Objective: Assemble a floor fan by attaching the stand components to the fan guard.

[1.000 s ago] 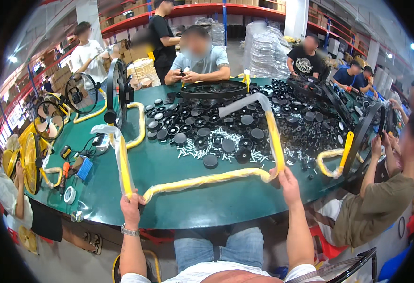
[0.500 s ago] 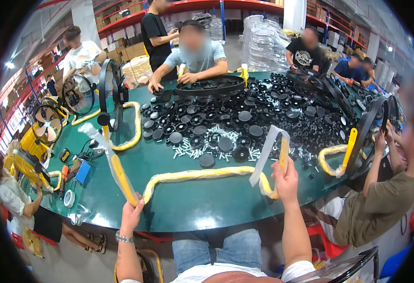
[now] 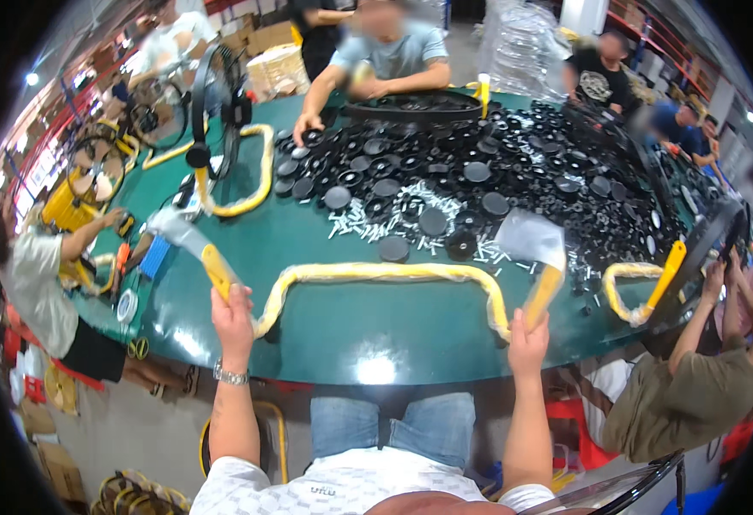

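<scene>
Several fans (image 3: 96, 168) at upper left of frame. Below them, left edge: a co-worker in a pale shirt (image 3: 40, 287), one arm extended over the green table (image 3: 376, 330). Near that arm, a blue box (image 3: 155, 257) and a white tape roll (image 3: 127, 305). Farther right, upper left: a large black fan (image 3: 209, 107) with a bent yellow stand (image 3: 265, 172).

Lower left of centre: left hand (image 3: 233, 315), metal watch (image 3: 231, 375) at wrist, fingers curled around the left side of a bent yellow tube (image 3: 385, 272), just below a flat yellow end. Tube at mid-frame, crossbar spanning between both hands; cannot tell whether touching table. Upper centre: a co-worker in a light blue shirt (image 3: 398, 56); nearer, silver screws (image 3: 362, 225) among black round caps (image 3: 433, 221).

Right of centre: right hand (image 3: 528, 342), closed around the tube's other side. Above it, loose plastic wrap (image 3: 531, 236) around that end. Right edge: a second yellow stand (image 3: 610, 294); below, a co-worker in an olive shirt (image 3: 685, 403).
</scene>
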A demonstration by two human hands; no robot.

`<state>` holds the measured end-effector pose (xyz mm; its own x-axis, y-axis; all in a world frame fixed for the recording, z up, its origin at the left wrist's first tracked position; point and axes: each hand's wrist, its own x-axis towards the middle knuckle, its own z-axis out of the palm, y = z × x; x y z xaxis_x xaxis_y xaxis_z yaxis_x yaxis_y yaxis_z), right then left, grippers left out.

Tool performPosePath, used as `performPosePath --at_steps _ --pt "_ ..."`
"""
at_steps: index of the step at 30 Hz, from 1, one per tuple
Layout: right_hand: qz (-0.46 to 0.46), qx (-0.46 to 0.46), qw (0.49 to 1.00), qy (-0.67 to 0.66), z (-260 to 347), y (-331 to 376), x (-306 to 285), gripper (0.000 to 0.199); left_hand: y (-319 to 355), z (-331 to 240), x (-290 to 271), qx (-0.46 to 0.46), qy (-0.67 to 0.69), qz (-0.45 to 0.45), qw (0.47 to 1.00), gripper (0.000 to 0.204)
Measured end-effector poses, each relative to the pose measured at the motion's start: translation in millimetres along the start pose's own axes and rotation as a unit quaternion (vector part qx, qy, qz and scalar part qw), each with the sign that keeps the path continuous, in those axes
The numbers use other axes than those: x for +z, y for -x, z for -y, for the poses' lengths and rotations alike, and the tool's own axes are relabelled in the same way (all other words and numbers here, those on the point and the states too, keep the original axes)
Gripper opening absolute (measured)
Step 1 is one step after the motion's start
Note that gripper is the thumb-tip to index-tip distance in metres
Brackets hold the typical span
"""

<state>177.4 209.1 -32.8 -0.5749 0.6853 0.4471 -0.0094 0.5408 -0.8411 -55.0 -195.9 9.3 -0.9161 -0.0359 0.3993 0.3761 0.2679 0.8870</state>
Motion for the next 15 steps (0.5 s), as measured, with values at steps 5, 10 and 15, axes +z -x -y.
performPosePath --at_steps 5,10,15 --pt "-0.016 0.021 0.999 0.044 -27.6 30.2 4.6 0.026 35.2 20.7 -7.3 0.039 -0.074 0.009 0.996 0.025" --pt "0.025 0.081 0.996 0.041 -4.0 22.5 -9.8 0.031 44.0 18.0 -22.2 -0.039 -0.073 0.095 0.992 0.034" --pt "-0.026 0.022 0.999 -0.014 32.3 4.3 -22.1 0.051 22.3 8.7 -30.2 -0.010 0.012 0.103 0.995 0.048"
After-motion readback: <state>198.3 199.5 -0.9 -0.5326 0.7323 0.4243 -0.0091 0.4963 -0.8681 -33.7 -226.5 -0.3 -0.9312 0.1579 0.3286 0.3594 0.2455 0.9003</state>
